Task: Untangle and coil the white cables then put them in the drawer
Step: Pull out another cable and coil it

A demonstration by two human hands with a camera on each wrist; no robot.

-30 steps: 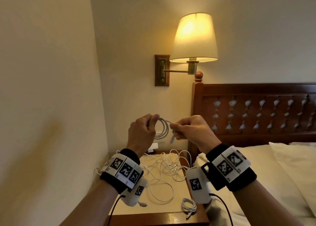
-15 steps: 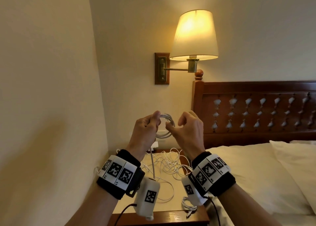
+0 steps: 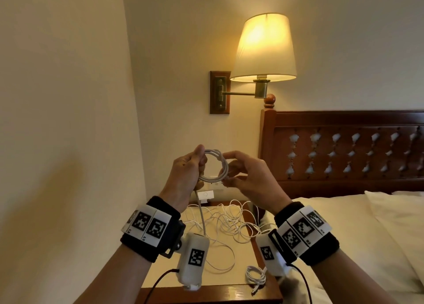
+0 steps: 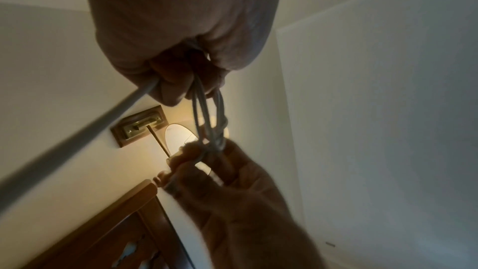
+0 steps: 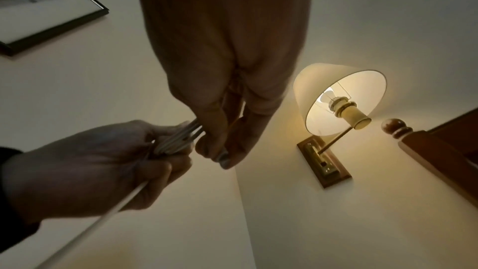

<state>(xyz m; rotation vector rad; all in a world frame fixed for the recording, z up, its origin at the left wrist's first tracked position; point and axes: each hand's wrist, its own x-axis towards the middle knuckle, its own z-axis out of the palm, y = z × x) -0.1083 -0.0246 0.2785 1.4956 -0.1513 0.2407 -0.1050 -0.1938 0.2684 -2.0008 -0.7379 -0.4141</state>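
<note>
1. The left hand point(image 3: 185, 168) was curled round the left side of the coil point(image 3: 214, 166) and gripped it between the thumb and the fingers. I judge it served as the fixed holder, so that the loops did not spring open.
2. From under this hand one free tail point(image 3: 201, 214) of the same cable hung down to the nightstand point(image 3: 229, 278) below. It seemed to be the part not yet wound.
3. The coil stood upright between the two hands, at chest height. I counted about three or four loops; the exact number was hard to tell.
4. The right hand point(image 3: 250, 177) pinched the right side of the coil with the fingertips, while the other fingers were loosely spread. Probably it was guiding the next loop.
5. Below the hands, one tangled heap of loose cables point(image 3: 227, 221) lay on the nightstand. How many cables were in it, I could not tell.
6. Under the right wrist lay one small finished bundle point(image 3: 255, 278), near the front edge.
7. No drawer was visible, so the storing step was not yet done.
</note>
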